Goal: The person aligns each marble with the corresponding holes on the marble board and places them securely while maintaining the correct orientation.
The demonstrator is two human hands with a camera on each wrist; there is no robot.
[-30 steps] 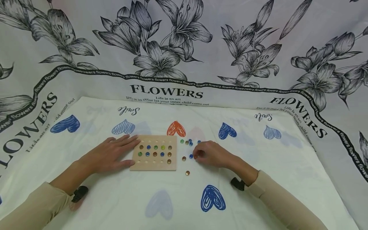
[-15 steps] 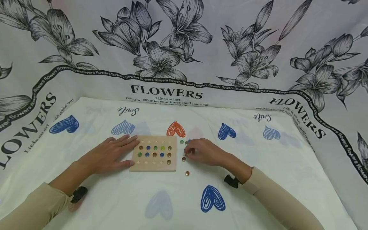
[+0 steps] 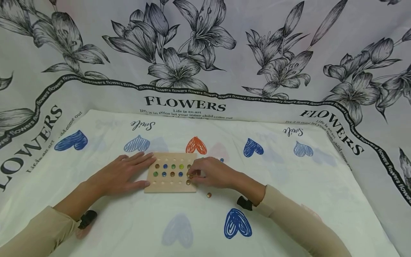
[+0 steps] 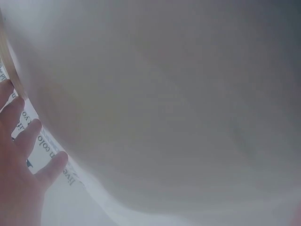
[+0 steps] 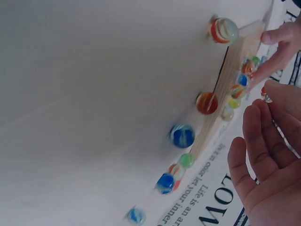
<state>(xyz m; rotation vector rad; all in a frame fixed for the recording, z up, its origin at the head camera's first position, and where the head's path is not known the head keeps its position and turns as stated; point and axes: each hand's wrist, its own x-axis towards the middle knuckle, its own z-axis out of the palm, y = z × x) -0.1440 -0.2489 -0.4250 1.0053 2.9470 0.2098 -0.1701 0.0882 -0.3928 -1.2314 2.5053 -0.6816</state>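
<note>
A pale wooden board (image 3: 170, 188) with rows of round hollows lies on the table. Glass marbles, such as a yellow-green marble (image 3: 181, 166), fill much of its two middle rows, and a brown marble (image 3: 188, 182) sits at the right end of the front row. My left hand (image 3: 120, 174) rests with its fingers straight at the board's left edge. Over the board's right side, my right hand (image 3: 216, 172) pinches an orange-and-clear marble (image 5: 266, 96) between thumb and fingers. That hand hides part of the board's right end in the head view.
Loose marbles lie right of the board: a brown marble (image 3: 209, 195) nearer the front, and a blue marble (image 3: 222, 160) behind the right hand. The right wrist view shows more, including a blue marble (image 5: 182, 136) and a green marble (image 5: 186, 160). A white heart-printed cloth (image 3: 128, 221) covers the table.
My right hand has moved left from among the loose marbles to the board's right side, carrying the pinched marble. The left hand has stayed at the board's left edge.
</note>
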